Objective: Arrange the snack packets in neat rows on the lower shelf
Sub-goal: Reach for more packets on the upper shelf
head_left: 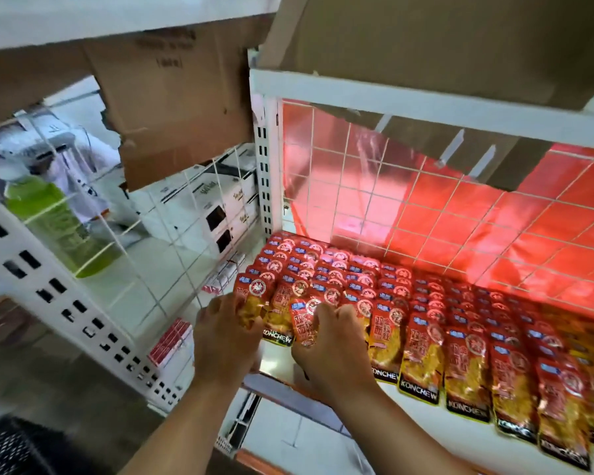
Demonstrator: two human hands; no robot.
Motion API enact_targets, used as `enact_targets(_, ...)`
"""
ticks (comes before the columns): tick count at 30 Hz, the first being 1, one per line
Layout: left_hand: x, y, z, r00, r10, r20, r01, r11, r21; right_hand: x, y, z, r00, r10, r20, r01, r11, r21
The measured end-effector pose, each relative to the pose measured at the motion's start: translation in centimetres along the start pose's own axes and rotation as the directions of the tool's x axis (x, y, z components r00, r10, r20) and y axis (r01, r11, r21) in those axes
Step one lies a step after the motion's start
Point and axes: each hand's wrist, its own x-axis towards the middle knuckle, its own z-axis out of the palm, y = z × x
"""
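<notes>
Snack packets [426, 341] cover the lower shelf [408, 426] in overlapping rows. Each lies with its long axis front to back, dark label end toward the person and red top toward the wire grid [426, 200] behind. The unsettled part is the front left corner, beside the wire side panel [186, 241]. There the left hand [225, 337] holds the leftmost front packet [251, 303], fingers curled round its outer edge. The right hand [330, 351] grips the crumpled packet [304, 323] two places along, fingers bent over its top. Both packets lie straight ahead of the fingertips and seem raised and tilted, though blur makes that unsure. Between them the labelled packet [278, 329] rests flat. Each hand is nearest its own packet, so lowering both in line with that neighbour looks like the next need.
</notes>
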Motion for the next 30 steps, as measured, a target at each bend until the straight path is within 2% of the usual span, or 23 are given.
enact_targets(4,0.2,-0.6,0.1,0.996,0.085,0.006,-0.085,0.996,0.000,0.2,-1.0,0.7,1.000,0.015,0.012,-0.015,1.000,-0.019)
enact_targets(11,0.0,-0.8,0.1,0.992,0.121,-0.017,-0.121,0.993,0.013,0.5,-2.3,1.5,1.000,0.030,-0.002,-0.030,0.999,-0.036)
enact_targets(13,-0.4,-0.9,0.0,0.973,0.219,-0.071,-0.214,0.975,0.062,0.9,-2.6,1.8,0.999,0.042,-0.033,-0.043,0.998,-0.035)
enact_targets(16,-1.3,-0.2,-0.1,0.901,0.416,-0.121,-0.406,0.909,0.096,1.6,-3.3,2.4,0.992,0.082,-0.091,-0.084,0.996,-0.016)
enact_targets(18,-1.5,0.4,-0.1,0.867,0.480,-0.134,-0.468,0.877,0.110,2.0,-3.6,2.6,0.989,0.113,-0.099,-0.114,0.994,0.002)
enact_targets(25,-1.3,0.8,0.3,0.884,0.451,-0.120,-0.453,0.891,0.015,2.6,-3.8,3.3,0.980,0.176,-0.091,-0.169,0.982,0.082)
enact_targets(30,-1.3,0.6,0.2,0.894,0.441,-0.079,-0.439,0.898,0.035,2.4,-3.7,3.8,0.977,0.205,-0.066,-0.193,0.970,0.145)
